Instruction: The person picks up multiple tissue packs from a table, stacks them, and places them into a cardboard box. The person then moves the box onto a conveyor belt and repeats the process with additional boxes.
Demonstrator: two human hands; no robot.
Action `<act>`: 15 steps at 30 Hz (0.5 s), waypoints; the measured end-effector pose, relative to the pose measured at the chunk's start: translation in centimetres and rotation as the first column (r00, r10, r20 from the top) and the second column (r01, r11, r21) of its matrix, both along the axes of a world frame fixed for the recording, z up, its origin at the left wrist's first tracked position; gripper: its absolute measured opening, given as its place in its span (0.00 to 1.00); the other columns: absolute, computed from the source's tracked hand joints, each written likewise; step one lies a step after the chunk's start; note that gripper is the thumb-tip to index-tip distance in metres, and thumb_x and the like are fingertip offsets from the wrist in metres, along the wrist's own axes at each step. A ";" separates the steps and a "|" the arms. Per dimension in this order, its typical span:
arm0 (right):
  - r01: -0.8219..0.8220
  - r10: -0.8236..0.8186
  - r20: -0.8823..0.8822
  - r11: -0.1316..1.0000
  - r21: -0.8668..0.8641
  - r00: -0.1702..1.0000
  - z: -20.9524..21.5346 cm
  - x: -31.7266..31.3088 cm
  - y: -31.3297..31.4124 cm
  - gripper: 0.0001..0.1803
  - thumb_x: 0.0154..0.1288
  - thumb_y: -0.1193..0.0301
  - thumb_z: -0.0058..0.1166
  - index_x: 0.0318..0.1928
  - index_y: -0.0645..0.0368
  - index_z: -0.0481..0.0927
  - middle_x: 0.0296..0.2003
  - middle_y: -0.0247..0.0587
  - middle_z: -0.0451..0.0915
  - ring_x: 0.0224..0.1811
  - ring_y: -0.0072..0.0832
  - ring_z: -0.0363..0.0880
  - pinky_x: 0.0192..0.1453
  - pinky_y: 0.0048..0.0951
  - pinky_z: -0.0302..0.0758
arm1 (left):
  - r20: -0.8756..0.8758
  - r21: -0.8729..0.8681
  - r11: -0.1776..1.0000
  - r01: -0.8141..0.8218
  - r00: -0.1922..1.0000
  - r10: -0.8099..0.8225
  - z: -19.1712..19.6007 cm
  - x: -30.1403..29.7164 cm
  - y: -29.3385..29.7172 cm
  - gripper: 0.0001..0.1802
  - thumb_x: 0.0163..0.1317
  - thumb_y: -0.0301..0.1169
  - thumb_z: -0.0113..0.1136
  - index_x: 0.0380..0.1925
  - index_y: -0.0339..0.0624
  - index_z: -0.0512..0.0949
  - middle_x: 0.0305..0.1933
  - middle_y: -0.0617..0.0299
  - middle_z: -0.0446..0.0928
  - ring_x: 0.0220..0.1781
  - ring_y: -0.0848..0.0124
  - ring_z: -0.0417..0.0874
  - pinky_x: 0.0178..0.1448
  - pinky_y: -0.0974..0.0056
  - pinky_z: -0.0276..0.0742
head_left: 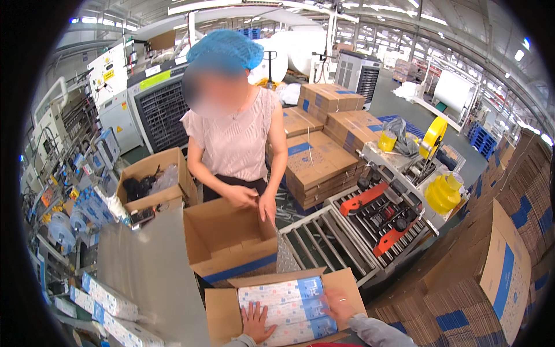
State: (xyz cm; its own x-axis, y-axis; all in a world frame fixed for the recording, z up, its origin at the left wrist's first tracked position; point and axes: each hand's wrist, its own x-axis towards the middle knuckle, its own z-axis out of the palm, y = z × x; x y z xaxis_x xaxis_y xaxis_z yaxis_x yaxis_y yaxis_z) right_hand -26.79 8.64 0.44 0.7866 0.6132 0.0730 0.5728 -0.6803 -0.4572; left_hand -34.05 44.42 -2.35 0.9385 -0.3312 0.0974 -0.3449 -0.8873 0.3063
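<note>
The left hand (257,325) lies spread on white patterned packs (278,295) filling an open carton (221,315); the right hand (341,306), blurred, is at their right end, contact unclear. Beyond, a co-worker (237,141) in a blue hair cover (224,51) has both hands at another open carton (228,263). A metal table (150,263) stands left, a roller conveyor (348,231) right, near flattened cartons (465,295).
</note>
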 end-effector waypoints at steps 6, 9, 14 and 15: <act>0.949 -0.101 -0.994 0.304 -0.081 -0.052 -3.1 -2.5 -11.5 0.24 0.58 0.64 0.66 0.50 0.68 0.78 0.49 0.41 0.80 0.45 0.28 0.81 0.52 0.31 0.77 | -0.028 -0.062 0.998 -0.007 1.000 0.006 0.6 0.6 -2.0 0.37 0.62 0.49 0.52 0.67 0.43 0.59 0.73 0.47 0.52 0.75 0.47 0.47 0.72 0.33 0.29; 0.726 -0.179 -0.901 0.661 0.187 0.395 -2.9 1.8 -10.6 0.23 0.58 0.58 0.65 0.47 0.62 0.82 0.41 0.37 0.84 0.41 0.25 0.82 0.47 0.30 0.77 | -0.131 -0.064 0.995 -0.078 0.989 0.069 -0.1 0.4 -0.5 0.35 0.64 0.44 0.49 0.68 0.41 0.57 0.74 0.47 0.47 0.76 0.46 0.40 0.74 0.37 0.32; 0.326 -0.239 -0.540 0.943 0.069 0.807 -3.4 15.2 -9.2 0.26 0.59 0.48 0.58 0.39 0.61 0.84 0.25 0.40 0.83 0.29 0.23 0.81 0.34 0.30 0.74 | -0.184 0.092 0.969 -0.229 0.953 0.242 0.8 3.3 -1.3 0.28 0.65 0.39 0.49 0.62 0.38 0.63 0.67 0.47 0.57 0.69 0.50 0.53 0.70 0.46 0.48; 0.304 -0.229 -0.535 0.951 0.054 0.813 -2.2 17.5 -8.8 0.27 0.59 0.47 0.58 0.37 0.61 0.85 0.23 0.41 0.83 0.27 0.27 0.82 0.34 0.32 0.75 | -0.217 0.050 0.949 -0.312 0.924 0.316 0.4 3.1 -0.6 0.26 0.64 0.38 0.50 0.60 0.37 0.65 0.64 0.48 0.60 0.67 0.51 0.56 0.67 0.47 0.52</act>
State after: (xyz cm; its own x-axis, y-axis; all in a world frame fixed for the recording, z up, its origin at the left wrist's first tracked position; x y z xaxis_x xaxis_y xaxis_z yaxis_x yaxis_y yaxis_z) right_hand -9.33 -0.21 -1.78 0.8623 0.3877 -0.3258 0.0325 -0.6843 -0.7285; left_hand -30.93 43.80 -1.98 0.9920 -0.0158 -0.1251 0.0264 -0.9440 0.3288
